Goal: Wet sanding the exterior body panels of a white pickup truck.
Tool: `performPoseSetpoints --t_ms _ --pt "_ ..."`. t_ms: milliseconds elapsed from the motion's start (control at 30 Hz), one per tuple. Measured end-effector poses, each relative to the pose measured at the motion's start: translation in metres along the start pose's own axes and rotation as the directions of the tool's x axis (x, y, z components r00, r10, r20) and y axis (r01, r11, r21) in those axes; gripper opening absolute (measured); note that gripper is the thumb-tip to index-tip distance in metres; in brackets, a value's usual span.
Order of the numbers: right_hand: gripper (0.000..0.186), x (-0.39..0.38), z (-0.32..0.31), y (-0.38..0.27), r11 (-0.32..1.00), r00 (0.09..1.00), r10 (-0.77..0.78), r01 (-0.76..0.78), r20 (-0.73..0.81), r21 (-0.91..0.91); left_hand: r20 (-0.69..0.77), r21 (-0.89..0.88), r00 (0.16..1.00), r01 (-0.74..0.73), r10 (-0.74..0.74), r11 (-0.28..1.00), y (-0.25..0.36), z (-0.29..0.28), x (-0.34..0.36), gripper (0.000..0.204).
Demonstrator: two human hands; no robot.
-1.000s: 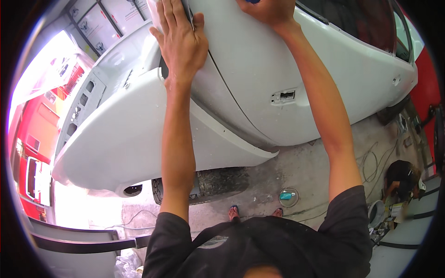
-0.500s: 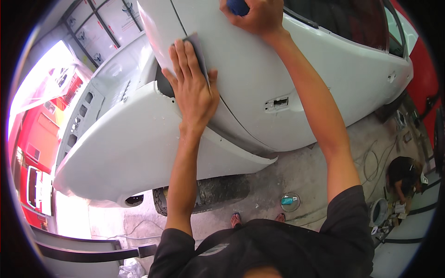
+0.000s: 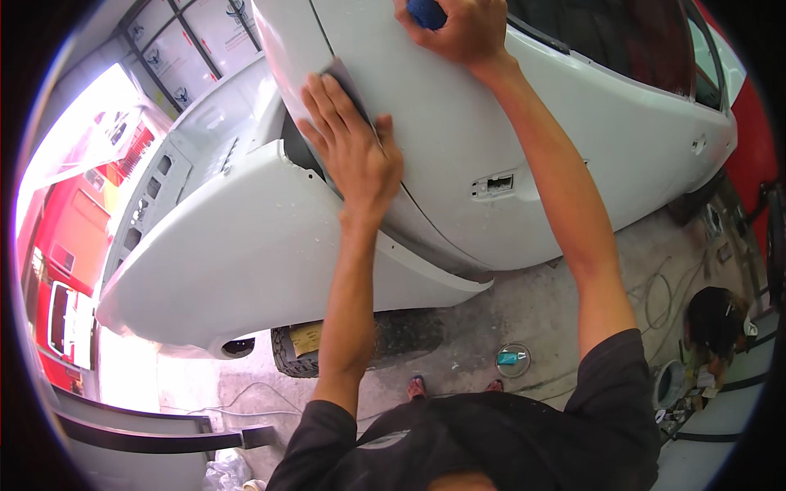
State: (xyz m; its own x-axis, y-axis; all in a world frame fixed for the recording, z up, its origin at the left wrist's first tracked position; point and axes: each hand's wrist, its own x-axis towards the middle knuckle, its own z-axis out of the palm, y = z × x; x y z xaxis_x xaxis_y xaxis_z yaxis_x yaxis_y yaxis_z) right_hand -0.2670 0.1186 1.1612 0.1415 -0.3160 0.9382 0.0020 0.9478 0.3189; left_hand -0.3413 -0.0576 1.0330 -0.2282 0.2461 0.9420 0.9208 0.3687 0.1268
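My left hand [image 3: 352, 151] lies flat with fingers stretched out on a grey sheet [image 3: 344, 80], probably abrasive paper, against the white car body [image 3: 426, 106] beside a panel seam. Below it is a white fender [image 3: 205, 229], standing out from the body, with a tire [image 3: 409, 331] underneath. My right hand [image 3: 463, 29] is closed around a dark blue pad [image 3: 424, 13] on the upper body surface, left of the dark window. A bare handle recess [image 3: 497, 183] sits on the door between my arms.
A co-worker [image 3: 712, 323] crouches at the lower right by a bucket [image 3: 667, 385]. On the concrete floor are cables [image 3: 659, 295] and a round dish [image 3: 513, 360] with a turquoise item. Dark-edged panels [image 3: 147, 430] stand close behind me. A red vehicle [image 3: 61, 217] shows at left.
My left hand has moved down and rightward along the seam with the grey sheet. My right hand shifted slightly left, then a little back right. The co-worker's posture has changed slightly.
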Motion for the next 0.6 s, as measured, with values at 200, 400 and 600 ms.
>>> performPoseSetpoints --t_ms 200,400,600 --pt "0.014 0.0 0.005 -0.003 1.0 1.0 0.006 -0.006 -0.029 0.007 -0.034 -0.151 0.995 0.09 -0.096 0.984 -0.019 -0.011 0.056 0.075" --pt "0.014 -0.003 0.004 0.002 1.0 1.0 -0.016 0.015 -0.018 -0.027 -0.044 -0.033 0.997 0.062 -0.063 0.998 -0.004 0.001 -0.002 0.072" --pt "0.015 0.005 0.004 -0.004 1.0 1.0 -0.012 0.011 -0.027 -0.018 0.004 -0.286 0.981 0.188 -0.195 0.939 -0.033 -0.012 0.054 0.076"
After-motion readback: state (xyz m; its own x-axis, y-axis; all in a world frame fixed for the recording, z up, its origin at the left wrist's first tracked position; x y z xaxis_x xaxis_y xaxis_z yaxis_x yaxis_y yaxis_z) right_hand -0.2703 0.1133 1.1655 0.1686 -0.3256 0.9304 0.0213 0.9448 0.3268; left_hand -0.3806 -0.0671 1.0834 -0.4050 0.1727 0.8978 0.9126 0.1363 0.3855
